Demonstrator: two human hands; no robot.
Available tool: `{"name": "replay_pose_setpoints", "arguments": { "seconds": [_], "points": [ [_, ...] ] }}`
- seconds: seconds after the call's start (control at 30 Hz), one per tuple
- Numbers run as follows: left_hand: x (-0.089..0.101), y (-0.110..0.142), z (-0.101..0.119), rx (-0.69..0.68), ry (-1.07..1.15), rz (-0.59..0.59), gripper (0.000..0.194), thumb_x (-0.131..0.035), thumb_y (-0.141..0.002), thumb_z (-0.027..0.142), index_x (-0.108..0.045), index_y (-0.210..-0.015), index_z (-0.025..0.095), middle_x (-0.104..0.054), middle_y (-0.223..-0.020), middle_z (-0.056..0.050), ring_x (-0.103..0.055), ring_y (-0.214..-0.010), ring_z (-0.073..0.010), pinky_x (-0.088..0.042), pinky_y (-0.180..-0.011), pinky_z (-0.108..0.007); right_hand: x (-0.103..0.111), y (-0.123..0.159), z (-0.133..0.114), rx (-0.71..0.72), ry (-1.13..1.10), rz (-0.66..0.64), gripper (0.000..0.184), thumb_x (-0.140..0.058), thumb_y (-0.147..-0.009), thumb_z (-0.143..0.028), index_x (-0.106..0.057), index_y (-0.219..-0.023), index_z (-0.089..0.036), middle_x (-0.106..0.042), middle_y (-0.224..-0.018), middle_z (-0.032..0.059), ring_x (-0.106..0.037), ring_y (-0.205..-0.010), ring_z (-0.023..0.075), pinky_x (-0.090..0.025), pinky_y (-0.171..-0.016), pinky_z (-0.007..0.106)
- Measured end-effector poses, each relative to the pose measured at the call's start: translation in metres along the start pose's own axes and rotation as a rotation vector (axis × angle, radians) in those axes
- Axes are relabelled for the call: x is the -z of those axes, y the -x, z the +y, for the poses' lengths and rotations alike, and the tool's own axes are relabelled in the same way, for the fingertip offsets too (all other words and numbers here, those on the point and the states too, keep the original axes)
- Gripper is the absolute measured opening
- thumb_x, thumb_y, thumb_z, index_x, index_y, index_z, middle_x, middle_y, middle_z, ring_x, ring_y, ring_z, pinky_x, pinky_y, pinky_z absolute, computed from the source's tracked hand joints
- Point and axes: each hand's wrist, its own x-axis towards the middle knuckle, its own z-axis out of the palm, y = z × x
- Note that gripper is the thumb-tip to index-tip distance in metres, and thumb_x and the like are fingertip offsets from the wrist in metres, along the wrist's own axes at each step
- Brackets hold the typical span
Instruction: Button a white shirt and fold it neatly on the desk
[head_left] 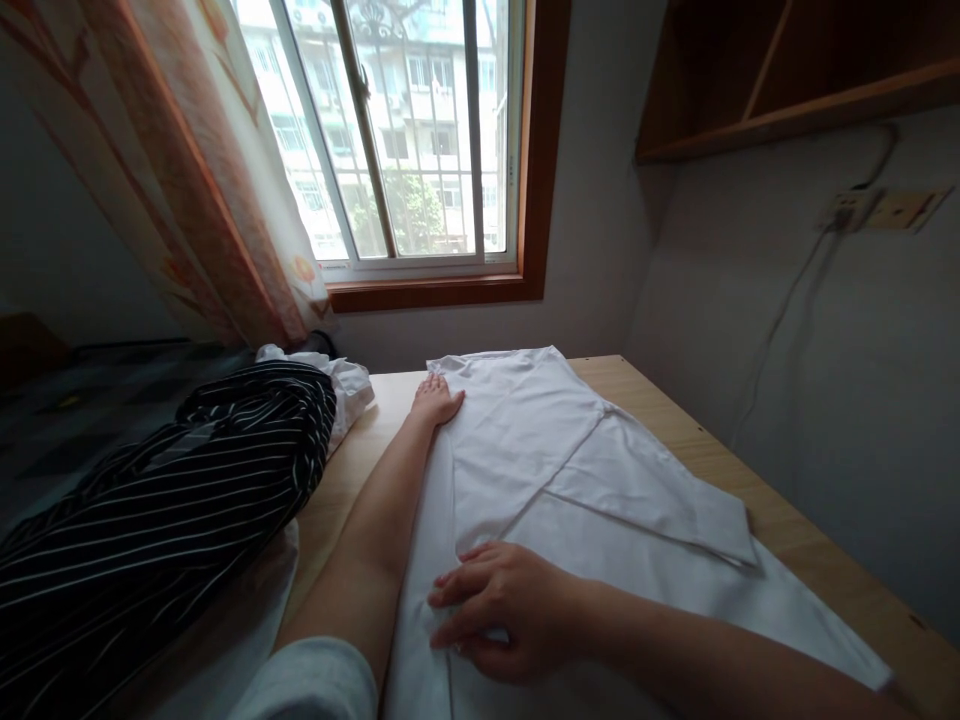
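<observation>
A white long-sleeved shirt [517, 440] lies spread on a light wooden table [607, 375]. One sleeve [660, 510] is laid slantwise across it, with the cuff pointing right. At the shirt's far left edge, my left hand [437, 400] rests flat on the cloth with its fingers spread. Closer to me, my right hand [510, 610] is over the left part of the shirt, palm down. Its fingers are bent but apart, pointing left near a long crease, and no cloth shows gripped between them. The underside of that hand is hidden.
A heap of black-and-white striped cloth [247, 450] lies left of the table, with crumpled white material [349, 390] behind it. A curtain [202, 170] hangs beside the window [405, 140]. At right are a wall shelf [795, 100] and a socket with a cable [847, 210].
</observation>
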Motion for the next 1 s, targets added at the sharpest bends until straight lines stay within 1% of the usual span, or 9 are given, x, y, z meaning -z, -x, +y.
{"name": "replay_pose_setpoints", "arguments": {
  "seconds": [0.33, 0.47, 0.6, 0.7, 0.77, 0.8, 0.9, 0.93, 1.0],
  "points": [
    [-0.002, -0.023, -0.012, 0.036, 0.003, -0.013, 0.084, -0.024, -0.093, 0.057, -0.023, -0.151, -0.005, -0.016, -0.161, -0.022, -0.013, -0.15, -0.0283, -0.014, -0.121, -0.039, 0.005, 0.0, -0.002, -0.021, 0.005, -0.06, 0.028, -0.053, -0.087, -0.029, -0.071, -0.108, -0.022, -0.067, -0.126, 0.0031, -0.06, -0.119, 0.0121, -0.024, -0.115, 0.024],
    [-0.002, -0.03, -0.017, 0.032, 0.022, -0.013, 0.082, -0.026, -0.093, 0.057, -0.026, -0.151, -0.002, -0.021, -0.16, -0.021, -0.018, -0.149, -0.0279, -0.016, -0.121, -0.041, 0.007, 0.0, -0.002, -0.015, 0.001, -0.069, 0.029, -0.054, -0.087, -0.028, -0.071, -0.109, -0.021, -0.066, -0.127, 0.0035, -0.059, -0.12, 0.012, -0.023, -0.115, 0.023],
    [-0.001, -0.032, -0.021, 0.024, 0.049, 0.006, 0.078, -0.033, -0.092, 0.057, -0.034, -0.149, 0.003, -0.028, -0.158, -0.018, -0.025, -0.147, -0.0291, -0.019, -0.12, -0.042, 0.008, 0.0, -0.001, -0.004, -0.004, -0.07, 0.03, -0.053, -0.088, -0.027, -0.072, -0.11, -0.019, -0.066, -0.127, 0.0045, -0.058, -0.121, 0.0123, -0.023, -0.115, 0.024],
    [0.0, -0.03, -0.023, 0.059, 0.066, 0.049, 0.076, -0.037, -0.092, 0.055, -0.036, -0.148, 0.004, -0.031, -0.156, -0.021, -0.029, -0.145, -0.0315, -0.024, -0.118, -0.043, 0.006, 0.001, 0.0, 0.007, -0.01, -0.062, 0.031, -0.053, -0.087, -0.026, -0.072, -0.111, -0.019, -0.066, -0.128, 0.0046, -0.058, -0.121, 0.0127, -0.023, -0.115, 0.024],
    [-0.001, -0.027, -0.023, 0.091, 0.087, 0.122, 0.072, -0.036, -0.094, 0.05, -0.033, -0.148, 0.003, -0.031, -0.156, -0.023, -0.03, -0.145, -0.0319, -0.026, -0.117, -0.044, 0.004, 0.002, 0.002, 0.009, -0.015, -0.051, 0.031, -0.053, -0.087, -0.026, -0.072, -0.11, -0.019, -0.066, -0.128, 0.0043, -0.059, -0.12, 0.0127, -0.024, -0.114, 0.023],
    [-0.001, -0.025, -0.023, 0.088, 0.108, 0.192, 0.068, -0.034, -0.095, 0.047, -0.032, -0.149, 0.004, -0.031, -0.156, -0.022, -0.03, -0.145, -0.0309, -0.025, -0.117, -0.044, 0.004, 0.002, 0.003, 0.007, -0.018, -0.046, 0.031, -0.053, -0.087, -0.026, -0.072, -0.11, -0.019, -0.066, -0.128, 0.0041, -0.059, -0.119, 0.0127, -0.025, -0.114, 0.023],
    [0.001, -0.015, -0.022, -0.009, 0.205, 0.457, 0.057, -0.029, -0.099, 0.036, -0.037, -0.147, 0.007, -0.036, -0.154, -0.018, -0.031, -0.145, -0.0249, -0.022, -0.119, -0.041, 0.003, 0.003, 0.004, 0.009, -0.039, -0.048, 0.03, -0.053, -0.087, -0.026, -0.073, -0.108, -0.02, -0.066, -0.128, 0.0037, -0.06, -0.119, 0.0127, -0.027, -0.113, 0.024],
    [0.002, -0.011, -0.022, -0.046, 0.239, 0.519, 0.055, -0.029, -0.099, 0.034, -0.039, -0.145, 0.007, -0.04, -0.153, -0.018, -0.033, -0.144, -0.0237, -0.023, -0.12, -0.04, 0.003, 0.003, 0.003, 0.012, -0.046, -0.051, 0.029, -0.054, -0.087, -0.026, -0.073, -0.108, -0.02, -0.066, -0.127, 0.0037, -0.06, -0.119, 0.0127, -0.028, -0.112, 0.024],
    [0.006, -0.002, -0.023, -0.086, 0.294, 0.571, 0.052, -0.031, -0.098, 0.032, -0.043, -0.141, 0.006, -0.046, -0.148, -0.019, -0.037, -0.142, -0.0232, -0.026, -0.119, -0.04, 0.004, 0.003, 0.003, 0.018, -0.061, -0.052, 0.029, -0.053, -0.087, -0.025, -0.073, -0.107, -0.02, -0.067, -0.126, 0.0037, -0.06, -0.119, 0.0123, -0.029, -0.112, 0.023]
  ]
}}
